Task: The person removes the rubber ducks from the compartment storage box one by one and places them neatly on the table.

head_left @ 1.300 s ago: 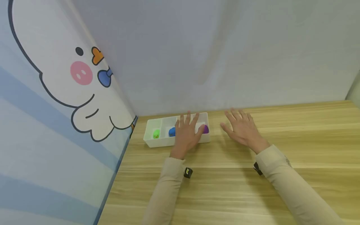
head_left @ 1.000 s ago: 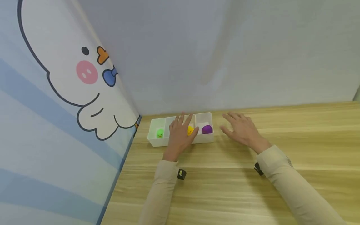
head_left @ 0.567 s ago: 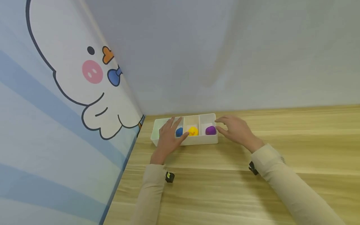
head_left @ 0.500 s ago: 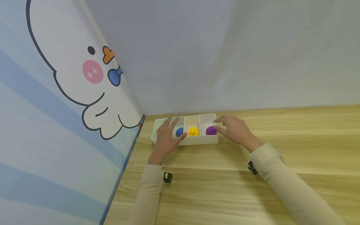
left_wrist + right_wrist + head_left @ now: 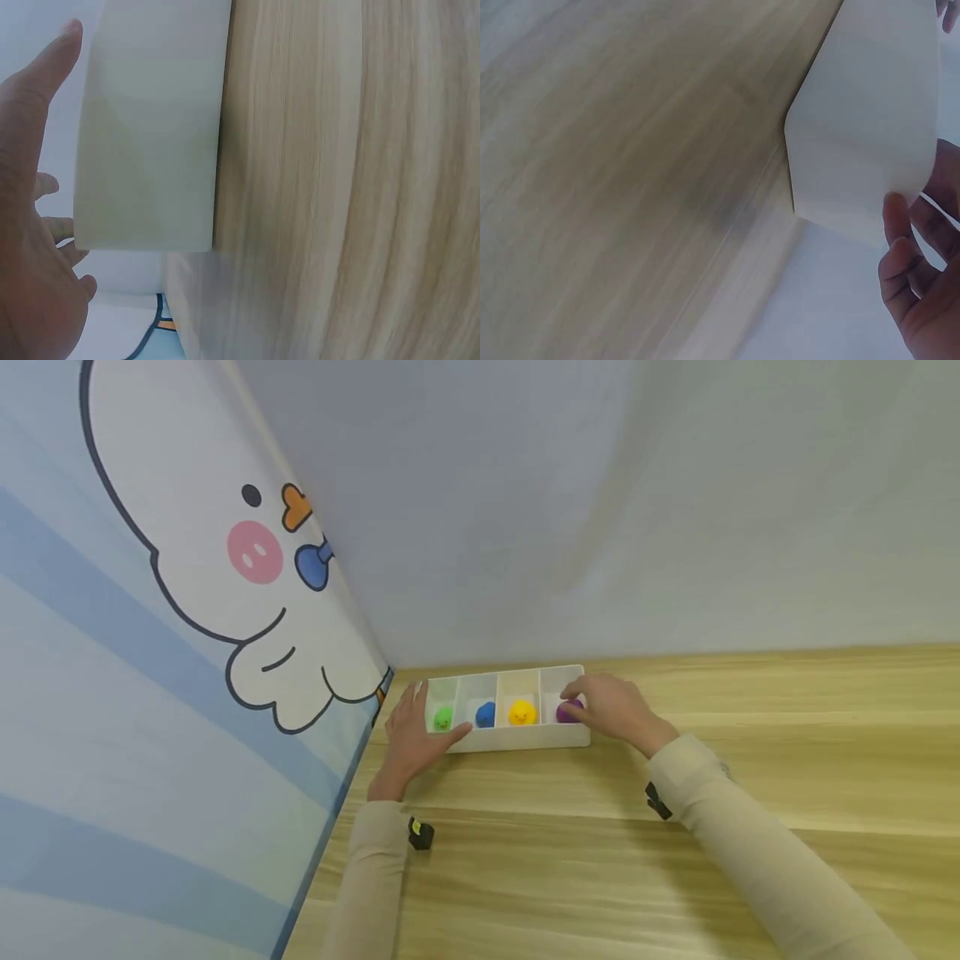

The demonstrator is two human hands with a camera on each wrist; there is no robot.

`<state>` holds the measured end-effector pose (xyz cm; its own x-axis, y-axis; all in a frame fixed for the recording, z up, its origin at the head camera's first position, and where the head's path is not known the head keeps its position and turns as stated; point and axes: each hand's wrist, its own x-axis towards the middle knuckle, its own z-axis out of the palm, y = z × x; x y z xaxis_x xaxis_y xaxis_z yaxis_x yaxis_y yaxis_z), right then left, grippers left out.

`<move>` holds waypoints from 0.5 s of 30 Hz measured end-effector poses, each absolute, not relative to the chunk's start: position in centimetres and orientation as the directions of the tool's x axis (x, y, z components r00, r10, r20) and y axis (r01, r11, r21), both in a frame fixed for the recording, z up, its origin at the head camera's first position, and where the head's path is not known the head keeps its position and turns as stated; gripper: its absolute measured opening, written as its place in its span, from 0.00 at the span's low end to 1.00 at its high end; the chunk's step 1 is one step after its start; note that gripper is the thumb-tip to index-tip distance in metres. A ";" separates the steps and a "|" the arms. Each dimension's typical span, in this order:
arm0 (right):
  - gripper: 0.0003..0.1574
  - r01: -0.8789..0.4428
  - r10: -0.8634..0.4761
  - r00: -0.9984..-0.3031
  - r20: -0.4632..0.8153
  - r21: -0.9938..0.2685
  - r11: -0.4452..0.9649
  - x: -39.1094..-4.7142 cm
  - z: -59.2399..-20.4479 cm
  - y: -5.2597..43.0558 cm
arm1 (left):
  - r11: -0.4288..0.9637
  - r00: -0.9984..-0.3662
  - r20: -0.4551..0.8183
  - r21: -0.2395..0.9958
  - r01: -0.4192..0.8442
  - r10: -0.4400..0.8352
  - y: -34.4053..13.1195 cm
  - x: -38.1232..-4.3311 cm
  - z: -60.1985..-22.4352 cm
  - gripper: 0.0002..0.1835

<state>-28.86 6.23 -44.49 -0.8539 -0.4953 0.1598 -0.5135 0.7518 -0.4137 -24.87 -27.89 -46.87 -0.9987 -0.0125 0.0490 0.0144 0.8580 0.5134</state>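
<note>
A white box (image 5: 517,739) with compartments in a row stands on the table. From left to right it holds a green toy duck (image 5: 443,718), a blue toy (image 5: 486,715), a yellow toy duck (image 5: 522,712) and a purple toy (image 5: 567,711). My left hand (image 5: 412,739) is spread at the box's left end, thumb along the front rim. Over the right end reaches my right hand (image 5: 615,708), its thumb and index finger either side of the purple toy; I cannot tell whether they pinch it. In the right wrist view its other fingers curl against the end wall (image 5: 847,172).
The wood-grain table (image 5: 562,860) runs toward me and to the right. A pale wall (image 5: 600,527) rises right behind the box. On the left a panel (image 5: 180,652) with a cartoon print borders the table.
My left hand has moved left from over the middle compartments to the box's left end, uncovering the toys. My right hand has moved left over the right rim to the purple toy, its fingers more bent.
</note>
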 end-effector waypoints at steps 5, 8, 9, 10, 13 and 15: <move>0.18 -0.503 -0.491 -0.860 0.143 -0.400 0.766 -29.2 -44.7 5.9 | 0.830 -0.999 0.028 0.557 -0.015 -0.037 -28.8 -25.3 -47.3 0.64; 0.18 -0.494 -0.487 -0.864 0.125 -0.391 0.776 -29.3 -44.6 5.8 | 0.821 -0.999 0.022 0.570 -0.024 -0.044 -29.2 -25.7 -47.6 0.66; 0.18 -0.490 -0.486 -0.866 0.117 -0.391 0.779 -29.3 -44.5 5.7 | 0.818 -0.999 0.013 0.574 -0.029 -0.045 -29.2 -25.7 -47.6 0.66; 0.18 -0.484 -0.483 -0.869 0.109 -0.388 0.784 -29.3 -44.4 5.7 | 0.815 -0.999 0.004 0.578 -0.034 -0.045 -29.3 -25.8 -47.6 0.66; 0.17 -0.472 -0.477 -0.874 0.088 -0.384 0.794 -29.4 -44.2 5.5 | 0.809 -0.999 -0.007 0.587 -0.037 -0.040 -29.5 -25.9 -47.7 0.67; 0.14 -0.461 -0.472 -0.879 0.071 -0.381 0.801 -29.4 -44.2 5.4 | 0.798 -0.999 -0.006 0.602 -0.034 -0.038 -29.5 -26.0 -47.8 0.67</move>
